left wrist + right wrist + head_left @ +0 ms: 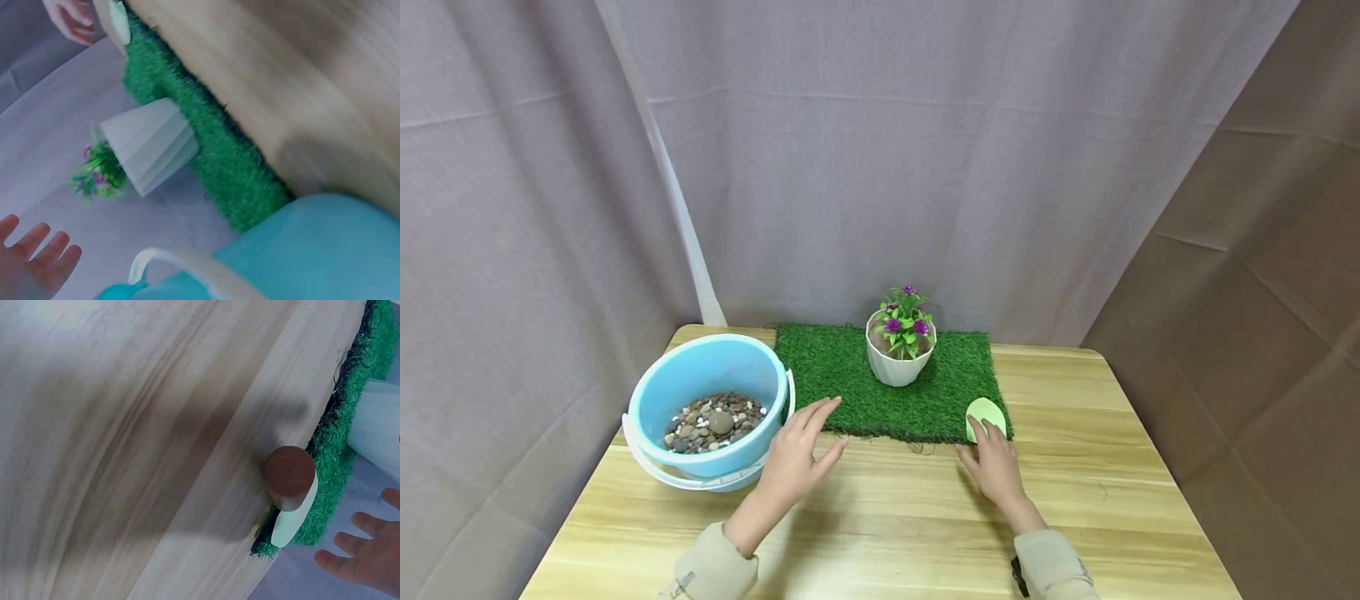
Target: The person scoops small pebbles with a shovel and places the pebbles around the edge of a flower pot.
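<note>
My left hand hovers over the table just right of the blue bucket, fingers extended and holding nothing. In the left wrist view its fingertips are spread apart. My right hand is above the mat's front right corner, at a small trowel with a pale green blade. From the right wrist, the trowel's round brown handle end stands out toward the camera, and the loosely spread fingers are apart from it. In the head view the handle is hidden by the hand.
Pebbles lie in the bucket, and its white handle hangs down in front. A white pot with purple flowers stands on the green grass mat at the back of the wooden table. Grey curtains hang behind.
</note>
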Action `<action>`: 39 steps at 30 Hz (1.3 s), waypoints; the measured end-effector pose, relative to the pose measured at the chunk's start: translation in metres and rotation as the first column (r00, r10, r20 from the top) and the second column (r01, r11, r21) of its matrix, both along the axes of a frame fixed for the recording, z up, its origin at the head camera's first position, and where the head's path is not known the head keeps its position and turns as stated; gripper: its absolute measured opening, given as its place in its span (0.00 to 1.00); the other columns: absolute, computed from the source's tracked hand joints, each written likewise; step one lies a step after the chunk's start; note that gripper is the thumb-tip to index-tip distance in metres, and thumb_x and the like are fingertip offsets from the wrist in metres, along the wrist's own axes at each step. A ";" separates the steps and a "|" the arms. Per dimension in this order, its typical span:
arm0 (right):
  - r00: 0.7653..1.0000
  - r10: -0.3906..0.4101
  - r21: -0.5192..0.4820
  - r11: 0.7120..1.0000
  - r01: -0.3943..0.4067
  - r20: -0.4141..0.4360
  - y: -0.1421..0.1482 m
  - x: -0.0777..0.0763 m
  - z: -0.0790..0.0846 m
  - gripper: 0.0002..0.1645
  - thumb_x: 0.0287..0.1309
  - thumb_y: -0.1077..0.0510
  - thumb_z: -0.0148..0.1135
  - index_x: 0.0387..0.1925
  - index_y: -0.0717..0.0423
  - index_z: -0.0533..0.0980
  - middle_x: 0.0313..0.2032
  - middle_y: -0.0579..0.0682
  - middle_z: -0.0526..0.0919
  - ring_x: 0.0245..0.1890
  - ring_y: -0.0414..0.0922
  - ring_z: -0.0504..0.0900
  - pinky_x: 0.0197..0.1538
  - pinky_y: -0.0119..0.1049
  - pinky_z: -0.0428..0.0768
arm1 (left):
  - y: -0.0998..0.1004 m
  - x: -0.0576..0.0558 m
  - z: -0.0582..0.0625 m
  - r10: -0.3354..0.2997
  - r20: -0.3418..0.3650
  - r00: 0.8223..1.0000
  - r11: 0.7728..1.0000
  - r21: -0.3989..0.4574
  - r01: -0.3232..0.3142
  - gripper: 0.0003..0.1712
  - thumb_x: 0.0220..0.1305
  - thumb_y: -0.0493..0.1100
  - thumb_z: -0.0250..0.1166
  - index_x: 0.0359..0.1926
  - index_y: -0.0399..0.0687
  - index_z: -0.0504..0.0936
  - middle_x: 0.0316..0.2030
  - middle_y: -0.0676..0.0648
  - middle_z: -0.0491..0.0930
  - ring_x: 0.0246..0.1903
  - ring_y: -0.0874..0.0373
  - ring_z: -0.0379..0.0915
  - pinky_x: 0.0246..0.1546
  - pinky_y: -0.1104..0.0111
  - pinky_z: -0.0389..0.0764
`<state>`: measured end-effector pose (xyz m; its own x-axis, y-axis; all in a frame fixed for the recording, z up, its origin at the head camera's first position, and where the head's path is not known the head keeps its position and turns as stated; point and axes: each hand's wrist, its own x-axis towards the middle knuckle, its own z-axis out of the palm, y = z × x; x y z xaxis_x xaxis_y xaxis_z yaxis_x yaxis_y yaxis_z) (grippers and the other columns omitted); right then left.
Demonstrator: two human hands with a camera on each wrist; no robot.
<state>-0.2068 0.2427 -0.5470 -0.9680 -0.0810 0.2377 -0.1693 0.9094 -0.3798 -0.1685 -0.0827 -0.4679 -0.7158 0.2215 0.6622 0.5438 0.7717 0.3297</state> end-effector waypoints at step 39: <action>0.998 -0.035 -0.078 0.996 0.039 0.052 0.017 0.005 -0.001 0.30 0.63 0.53 0.56 0.61 0.68 0.66 0.53 0.69 0.74 0.50 0.65 0.76 0.52 0.59 0.78 | -0.168 0.004 0.058 0.420 0.164 0.893 0.863 0.232 -0.448 0.23 0.58 0.39 0.64 0.55 0.37 0.75 0.47 0.32 0.78 0.47 0.35 0.73 0.44 0.39 0.71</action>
